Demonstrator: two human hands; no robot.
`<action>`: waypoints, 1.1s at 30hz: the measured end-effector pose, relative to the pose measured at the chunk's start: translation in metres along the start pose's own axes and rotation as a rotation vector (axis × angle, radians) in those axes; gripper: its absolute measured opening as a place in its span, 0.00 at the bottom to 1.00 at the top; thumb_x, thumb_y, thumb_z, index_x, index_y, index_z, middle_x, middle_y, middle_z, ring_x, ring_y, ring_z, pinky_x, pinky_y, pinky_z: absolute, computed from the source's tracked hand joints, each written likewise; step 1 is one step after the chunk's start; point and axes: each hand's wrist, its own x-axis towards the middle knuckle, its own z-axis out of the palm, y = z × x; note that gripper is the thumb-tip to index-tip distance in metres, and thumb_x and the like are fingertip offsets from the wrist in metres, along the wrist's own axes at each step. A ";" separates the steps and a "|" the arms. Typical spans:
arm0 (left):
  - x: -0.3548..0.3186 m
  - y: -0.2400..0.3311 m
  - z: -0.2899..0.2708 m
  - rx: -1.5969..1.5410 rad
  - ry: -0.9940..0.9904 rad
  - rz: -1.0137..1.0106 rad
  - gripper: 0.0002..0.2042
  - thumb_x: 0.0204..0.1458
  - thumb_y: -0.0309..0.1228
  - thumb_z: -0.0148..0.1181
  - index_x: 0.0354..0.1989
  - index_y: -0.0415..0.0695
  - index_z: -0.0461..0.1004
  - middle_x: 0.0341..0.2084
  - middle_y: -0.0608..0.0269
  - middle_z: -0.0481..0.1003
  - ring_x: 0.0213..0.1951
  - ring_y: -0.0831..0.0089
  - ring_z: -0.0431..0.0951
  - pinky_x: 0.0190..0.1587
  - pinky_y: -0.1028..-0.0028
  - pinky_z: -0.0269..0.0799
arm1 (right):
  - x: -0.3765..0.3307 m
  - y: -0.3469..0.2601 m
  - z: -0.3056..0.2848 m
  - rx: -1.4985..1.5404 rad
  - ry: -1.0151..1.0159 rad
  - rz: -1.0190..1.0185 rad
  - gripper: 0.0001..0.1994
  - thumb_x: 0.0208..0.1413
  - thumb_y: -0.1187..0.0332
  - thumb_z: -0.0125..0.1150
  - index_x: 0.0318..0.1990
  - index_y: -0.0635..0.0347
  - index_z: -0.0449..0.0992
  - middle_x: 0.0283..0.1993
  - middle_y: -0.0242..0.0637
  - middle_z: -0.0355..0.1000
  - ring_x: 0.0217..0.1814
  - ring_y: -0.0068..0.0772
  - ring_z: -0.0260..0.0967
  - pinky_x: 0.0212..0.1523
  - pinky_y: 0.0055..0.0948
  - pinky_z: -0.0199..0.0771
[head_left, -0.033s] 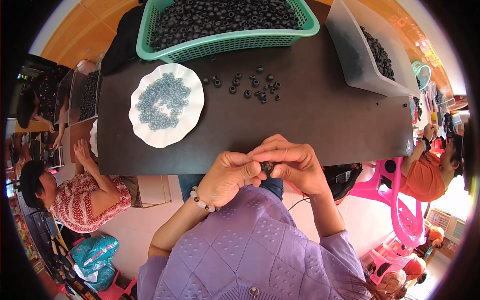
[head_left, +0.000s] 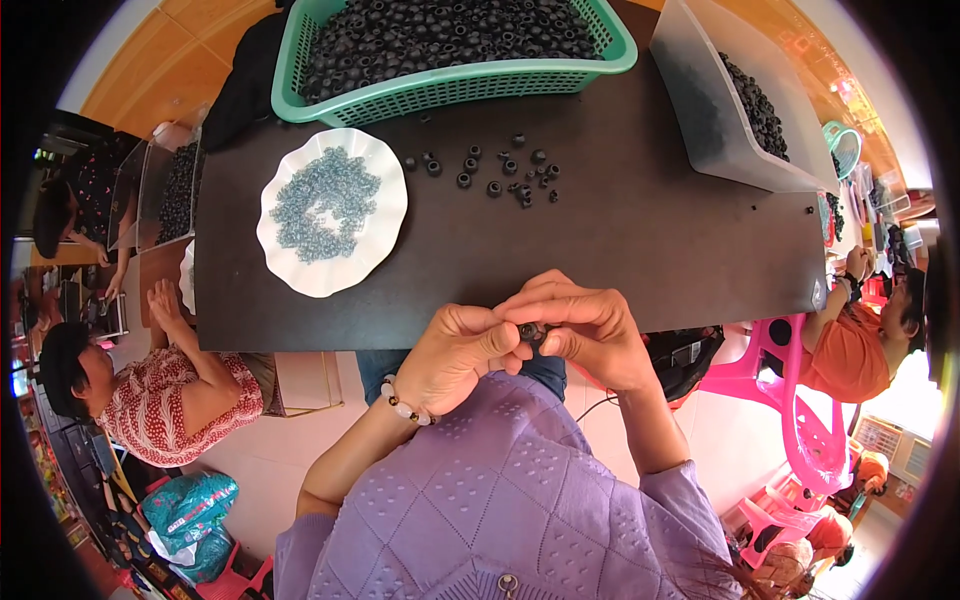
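Observation:
My left hand point(head_left: 462, 348) and my right hand point(head_left: 598, 332) meet at the table's near edge, above my lap. Between their fingertips is a small black ring-like part point(head_left: 529, 331), with a round opening showing. Both hands pinch it, and the fingers partly hide it. Farther off on the table lie several loose black parts point(head_left: 494, 188) of the same look. Left of them, a white wavy-edged plate point(head_left: 385, 235) carries a heap of small clear bluish pieces point(head_left: 345, 180). A green basket point(head_left: 430, 85) full of black parts stands at the far side.
A translucent bin point(head_left: 700, 110) with black parts stands at the dark table's point(head_left: 640, 230) far right. Another clear bin point(head_left: 150, 195) is at the left. People sit on both sides, one in a red patterned top point(head_left: 165, 415). A pink chair point(head_left: 800, 420) stands at the right.

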 end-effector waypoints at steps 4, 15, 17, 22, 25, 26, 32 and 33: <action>0.000 0.000 0.004 -0.002 0.007 -0.009 0.11 0.53 0.34 0.63 0.36 0.37 0.80 0.29 0.60 0.78 0.29 0.78 0.73 0.36 0.79 0.72 | -0.003 -0.001 0.003 -0.003 0.042 -0.002 0.15 0.52 0.64 0.65 0.43 0.65 0.80 0.44 0.42 0.77 0.48 0.35 0.67 0.49 0.33 0.68; -0.001 0.007 0.017 0.387 0.088 0.111 0.10 0.54 0.31 0.62 0.38 0.38 0.80 0.28 0.62 0.79 0.28 0.80 0.74 0.34 0.80 0.72 | -0.011 -0.011 0.008 0.047 0.068 0.043 0.18 0.55 0.64 0.62 0.50 0.65 0.76 0.49 0.42 0.75 0.48 0.33 0.66 0.47 0.31 0.68; -0.002 0.008 0.016 0.395 0.070 0.107 0.10 0.53 0.31 0.63 0.39 0.38 0.80 0.29 0.60 0.79 0.29 0.79 0.75 0.33 0.78 0.73 | -0.010 -0.011 0.006 -0.042 0.041 0.001 0.18 0.55 0.63 0.61 0.50 0.65 0.77 0.50 0.42 0.75 0.49 0.34 0.66 0.48 0.31 0.67; -0.001 0.008 0.021 0.382 0.074 0.087 0.10 0.51 0.29 0.64 0.40 0.37 0.80 0.29 0.59 0.79 0.28 0.77 0.76 0.33 0.77 0.74 | -0.011 -0.012 0.002 -0.175 0.011 -0.064 0.19 0.56 0.59 0.60 0.48 0.64 0.78 0.51 0.41 0.74 0.52 0.36 0.64 0.51 0.33 0.65; -0.002 0.005 0.020 0.373 0.065 0.086 0.10 0.51 0.28 0.64 0.40 0.37 0.80 0.28 0.59 0.79 0.28 0.77 0.76 0.33 0.78 0.74 | -0.015 -0.010 0.004 -0.104 0.026 -0.054 0.19 0.55 0.57 0.61 0.46 0.65 0.79 0.51 0.41 0.75 0.53 0.37 0.63 0.53 0.35 0.65; -0.002 0.005 0.021 0.376 0.050 0.101 0.10 0.51 0.27 0.64 0.40 0.37 0.80 0.28 0.59 0.79 0.28 0.77 0.76 0.33 0.78 0.74 | -0.016 -0.010 0.005 -0.054 0.038 -0.031 0.19 0.54 0.57 0.61 0.45 0.65 0.79 0.50 0.42 0.75 0.54 0.37 0.62 0.53 0.35 0.65; -0.001 0.003 0.023 0.427 0.031 0.172 0.09 0.51 0.27 0.64 0.40 0.38 0.80 0.28 0.57 0.79 0.29 0.76 0.77 0.33 0.77 0.74 | -0.018 -0.011 0.006 0.053 0.053 0.023 0.19 0.54 0.58 0.62 0.44 0.65 0.79 0.49 0.42 0.76 0.55 0.37 0.62 0.53 0.35 0.66; -0.002 0.003 0.024 0.435 0.035 0.186 0.09 0.51 0.27 0.64 0.40 0.38 0.80 0.28 0.57 0.79 0.29 0.76 0.77 0.33 0.77 0.74 | -0.018 -0.011 0.006 0.065 0.049 0.026 0.18 0.54 0.59 0.62 0.44 0.65 0.79 0.49 0.42 0.76 0.55 0.37 0.62 0.53 0.35 0.66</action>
